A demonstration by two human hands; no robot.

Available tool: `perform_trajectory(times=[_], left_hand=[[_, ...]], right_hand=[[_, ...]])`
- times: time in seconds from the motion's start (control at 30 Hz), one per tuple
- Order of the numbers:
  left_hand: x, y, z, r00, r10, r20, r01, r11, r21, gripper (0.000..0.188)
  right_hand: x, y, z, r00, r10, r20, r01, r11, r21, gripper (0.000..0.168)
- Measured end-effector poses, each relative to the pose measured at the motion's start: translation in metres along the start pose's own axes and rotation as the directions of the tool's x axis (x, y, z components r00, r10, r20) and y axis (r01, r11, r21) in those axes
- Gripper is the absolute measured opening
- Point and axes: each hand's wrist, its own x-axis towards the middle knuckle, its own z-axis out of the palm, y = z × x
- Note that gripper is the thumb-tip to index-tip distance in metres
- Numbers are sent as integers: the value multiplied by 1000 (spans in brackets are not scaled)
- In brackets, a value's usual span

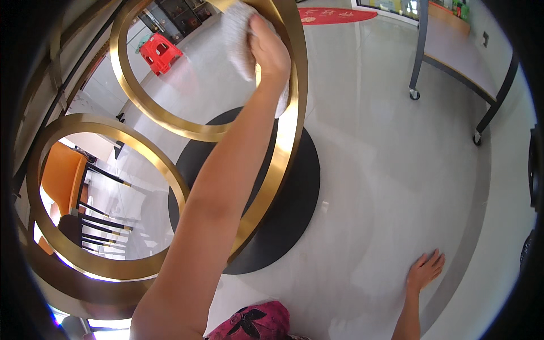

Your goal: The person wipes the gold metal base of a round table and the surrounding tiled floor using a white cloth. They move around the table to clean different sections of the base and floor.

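My left hand (272,51) is raised at the top centre, closed around a white cloth (238,40) that lies against the inner side of a large gold metal ring (285,157). Two smaller gold rings, an upper one (159,121) and a lower one (117,131), stand to its left. A round black base (293,221) lies on the floor beneath them. At the lower right, my right hand (425,270) has its fingers apart, with nothing in it, over the tiled floor near the wall.
A wheeled shelf rack (459,72) stands at the upper right beside the wall. A red plastic stool (160,53) and orange chair (63,174) show through the rings. A red mat (335,15) lies at the top.
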Motion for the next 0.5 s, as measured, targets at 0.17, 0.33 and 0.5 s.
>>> perform_trajectory(times=[0.17, 0.33, 0.5], left_hand=[[-97, -110, -77, 948, -318, 10, 258, 786, 562, 73], [-252, -90, -178, 927, -374, 3, 63, 165, 984, 43], [-237, -111, -198, 963, -188, -192, 267, 593, 759, 40]], right_hand=[[-3, -9, 9, 999, -23, -47, 24, 999, 24, 46], [3, -6, 8, 999, 33, -17, -33, 999, 19, 46], [2, -22, 5, 998, 54, 24, -55, 997, 54, 46]])
